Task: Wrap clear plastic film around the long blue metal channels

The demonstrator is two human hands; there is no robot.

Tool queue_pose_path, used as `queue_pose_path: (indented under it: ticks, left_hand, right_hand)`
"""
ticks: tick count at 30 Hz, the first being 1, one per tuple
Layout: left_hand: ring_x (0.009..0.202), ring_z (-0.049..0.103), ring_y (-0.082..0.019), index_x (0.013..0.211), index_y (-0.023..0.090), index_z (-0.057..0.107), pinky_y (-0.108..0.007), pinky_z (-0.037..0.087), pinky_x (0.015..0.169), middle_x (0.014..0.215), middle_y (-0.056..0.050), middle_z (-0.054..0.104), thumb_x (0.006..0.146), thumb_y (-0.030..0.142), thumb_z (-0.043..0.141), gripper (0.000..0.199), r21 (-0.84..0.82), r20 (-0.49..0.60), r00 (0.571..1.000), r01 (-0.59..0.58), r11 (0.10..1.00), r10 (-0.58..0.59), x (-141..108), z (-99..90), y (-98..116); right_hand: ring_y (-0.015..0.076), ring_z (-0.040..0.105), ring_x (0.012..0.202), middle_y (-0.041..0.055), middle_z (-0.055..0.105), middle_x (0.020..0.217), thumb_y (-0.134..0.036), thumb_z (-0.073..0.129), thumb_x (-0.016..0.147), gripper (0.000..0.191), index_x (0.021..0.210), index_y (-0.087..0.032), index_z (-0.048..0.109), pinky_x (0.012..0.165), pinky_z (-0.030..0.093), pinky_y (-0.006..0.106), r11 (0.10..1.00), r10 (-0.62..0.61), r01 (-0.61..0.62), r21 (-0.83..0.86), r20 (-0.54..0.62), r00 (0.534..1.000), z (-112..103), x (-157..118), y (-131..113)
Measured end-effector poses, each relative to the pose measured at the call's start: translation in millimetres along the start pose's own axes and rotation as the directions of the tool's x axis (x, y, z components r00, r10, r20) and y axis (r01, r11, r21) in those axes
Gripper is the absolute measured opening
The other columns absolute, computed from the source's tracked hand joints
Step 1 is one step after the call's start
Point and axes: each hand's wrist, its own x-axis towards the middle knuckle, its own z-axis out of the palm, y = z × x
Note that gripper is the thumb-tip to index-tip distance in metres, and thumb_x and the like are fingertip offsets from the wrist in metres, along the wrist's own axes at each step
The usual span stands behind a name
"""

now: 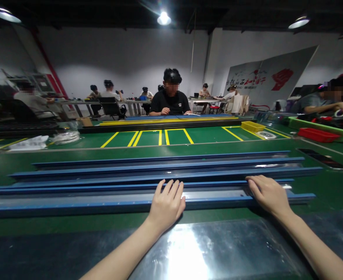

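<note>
Forearms [130,251] extended; on blue rail [124,196], left hand [167,202] spread, right hand [267,194] curled, grip unclear.

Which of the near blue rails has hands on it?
The front blue rail, lowest in the picture: the left hand and right hand lie over it. The other near rails lie farther back.

Being lit from a dark ceiling [101,11] by three domed lamps [164,18]. Backing onto a grey-white wall [115,52], with a red diagonal strip [46,58] at left and a slanted signboard [264,74] at right, bearing a red fist emblem [281,79]. Including a black office chair [108,105] beside a long, pale far tabletop [132,101].
</note>
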Motion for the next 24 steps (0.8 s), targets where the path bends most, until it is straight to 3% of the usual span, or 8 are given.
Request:
queue_pose_path:
  ticks: [7,13,18,21,24]
  left_hand:
    - [0.101,0.054,-0.023,0.114,0.015,0.054,-0.042,0.038,0.088,0.110,-0.010,0.061,0.083,0.026,0.038,0.037,0.008,-0.044,0.994,-0.104,0.994,0.105,-1.8,-0.4,6.9]
    - [0.101,0.054,-0.025,0.113,0.013,0.055,-0.041,0.039,0.086,0.112,-0.011,0.060,0.083,0.028,0.038,0.037,0.015,-0.022,0.996,-0.091,0.996,0.091,-1.2,1.6,7.7]
    - [0.104,0.053,-0.026,0.115,0.014,0.054,-0.040,0.040,0.083,0.115,-0.014,0.057,0.085,0.032,0.036,0.040,0.056,0.064,0.998,-0.030,0.998,0.026,-1.8,1.7,5.1]
    - [0.104,0.053,-0.026,0.115,0.014,0.054,-0.040,0.041,0.083,0.115,-0.014,0.057,0.085,0.033,0.037,0.040,0.067,0.081,0.997,-0.017,0.998,0.012,-2.3,1.2,3.9]
    - [0.104,0.053,-0.026,0.114,0.013,0.054,-0.040,0.040,0.082,0.115,-0.014,0.057,0.084,0.033,0.038,0.040,0.073,0.079,0.997,-0.021,0.997,0.015,-2.6,1.2,3.6]
  right_hand:
    - [0.0208,0.063,0.074,0.0073,0.070,0.080,-0.032,0.030,0.086,0.042,0.075,-0.018,0.068,0.066,0.044,0.030,0.998,0.004,-0.005,-0.058,-0.015,1.000,-4.2,0.0,-13.7]
    - [0.0196,0.062,0.073,0.0067,0.069,0.079,-0.029,0.031,0.087,0.040,0.071,-0.020,0.067,0.066,0.042,0.029,0.999,-0.029,0.029,0.023,-0.001,1.000,-9.4,7.8,-63.4]
    - [0.0190,0.059,0.077,0.0094,0.067,0.083,-0.030,0.028,0.088,0.040,0.081,-0.017,0.065,0.069,0.039,0.029,0.980,-0.157,0.150,0.128,0.049,0.986,-14.7,14.7,-97.1]
    - [0.0186,0.058,0.079,0.0096,0.066,0.087,-0.032,0.030,0.088,0.038,0.091,-0.015,0.064,0.071,0.038,0.029,0.963,-0.243,0.230,0.141,0.077,0.967,-17.6,15.2,-91.5]
    - [0.0182,0.058,0.080,0.0079,0.066,0.088,-0.033,0.031,0.088,0.038,0.093,-0.016,0.064,0.070,0.038,0.029,0.968,-0.239,0.231,0.100,0.081,0.968,-17.6,11.6,-67.0]
